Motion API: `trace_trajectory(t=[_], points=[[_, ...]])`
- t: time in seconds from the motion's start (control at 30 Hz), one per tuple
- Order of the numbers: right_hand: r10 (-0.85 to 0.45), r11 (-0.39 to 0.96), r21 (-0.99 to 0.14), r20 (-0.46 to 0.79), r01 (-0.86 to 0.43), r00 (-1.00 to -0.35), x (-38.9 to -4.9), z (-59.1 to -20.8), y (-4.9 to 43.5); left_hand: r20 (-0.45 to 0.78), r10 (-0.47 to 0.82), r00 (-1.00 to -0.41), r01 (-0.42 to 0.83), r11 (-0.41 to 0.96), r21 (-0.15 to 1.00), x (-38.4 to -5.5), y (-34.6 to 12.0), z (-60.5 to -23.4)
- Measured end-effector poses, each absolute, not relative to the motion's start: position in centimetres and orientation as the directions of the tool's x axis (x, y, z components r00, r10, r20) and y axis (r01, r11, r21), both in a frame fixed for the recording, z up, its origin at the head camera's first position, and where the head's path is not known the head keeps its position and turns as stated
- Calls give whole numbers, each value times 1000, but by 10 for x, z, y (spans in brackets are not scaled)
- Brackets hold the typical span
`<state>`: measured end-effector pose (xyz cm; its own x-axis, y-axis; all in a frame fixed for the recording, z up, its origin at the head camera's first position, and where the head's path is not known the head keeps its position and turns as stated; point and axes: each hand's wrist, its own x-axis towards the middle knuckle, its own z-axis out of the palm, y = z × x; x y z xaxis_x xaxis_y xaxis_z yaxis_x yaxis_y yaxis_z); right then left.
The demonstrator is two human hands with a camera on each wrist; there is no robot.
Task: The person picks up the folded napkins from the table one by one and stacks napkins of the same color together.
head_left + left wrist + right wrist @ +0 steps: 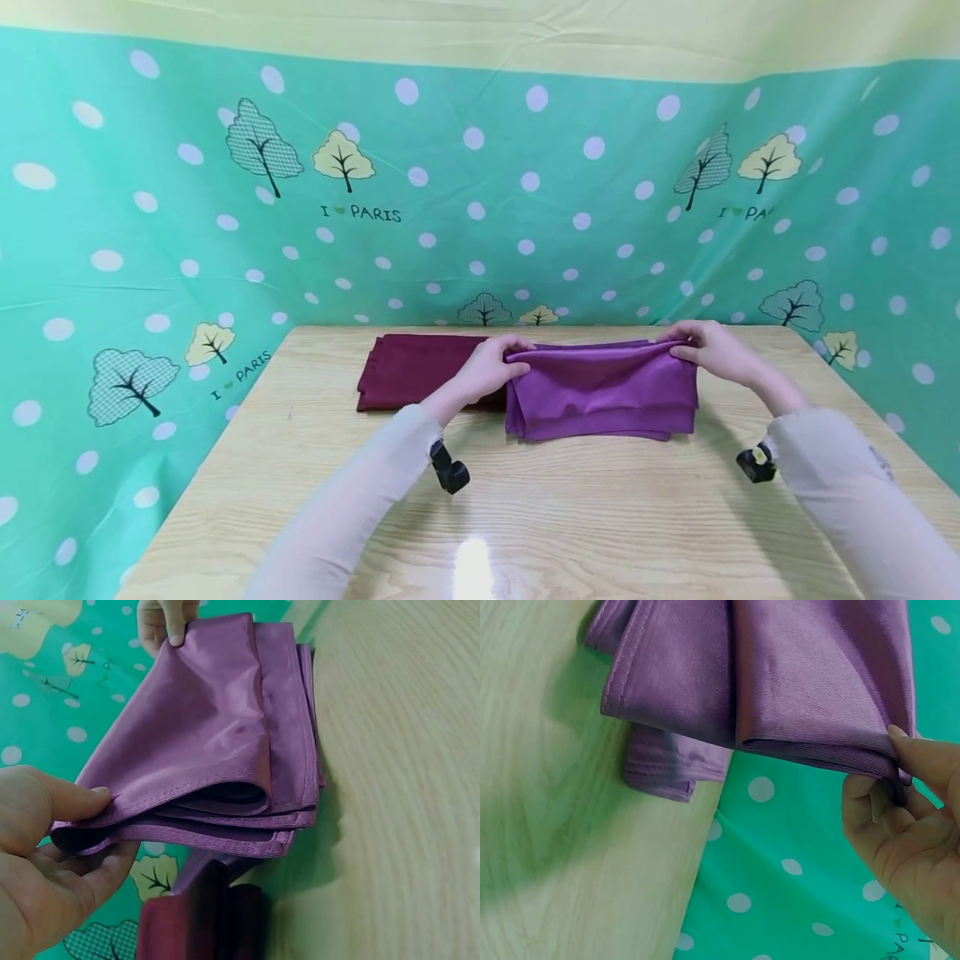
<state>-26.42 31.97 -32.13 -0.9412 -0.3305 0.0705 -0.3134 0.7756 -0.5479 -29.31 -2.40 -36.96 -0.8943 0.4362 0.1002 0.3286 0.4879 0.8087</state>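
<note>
A folded purple cloth (603, 392) hangs between both hands above the wooden table, its top edge sagging slightly. My left hand (486, 368) pinches its upper left corner, thumb on the near side and fingers behind. At the upper right corner my right hand (712, 353) pinches the layers between thumb and fingers. The left wrist view shows several stacked layers and stitched hems in the held cloth (187, 720). Under it, in the right wrist view, more folded purple fabric (667, 761) lies on the table; whether it is a separate piece I cannot tell.
A folded dark red cloth (420, 373) lies flat at the back left of the table (585, 517), partly behind my left hand. A green dotted curtain (480, 167) printed with trees hangs right behind the table's back edge and along both sides.
</note>
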Motion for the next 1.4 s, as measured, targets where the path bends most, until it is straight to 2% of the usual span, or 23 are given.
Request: trace_trajectory(t=[0.33, 0.77, 1.4], points=[[-295, 840, -447, 101, -308, -950, -272, -303, 325, 111, 456, -883, 343, 465, 816, -311, -12, -357], [-276, 878, -371, 123, -302, -953, -286, -286, 325, 107, 411, -905, 306, 458, 835, -331, -4, -358], [-228, 886, -389, 111, -254, -967, -301, -317, 322, 120, 332, -936, 285, 509, 812, -354, 4, -391]])
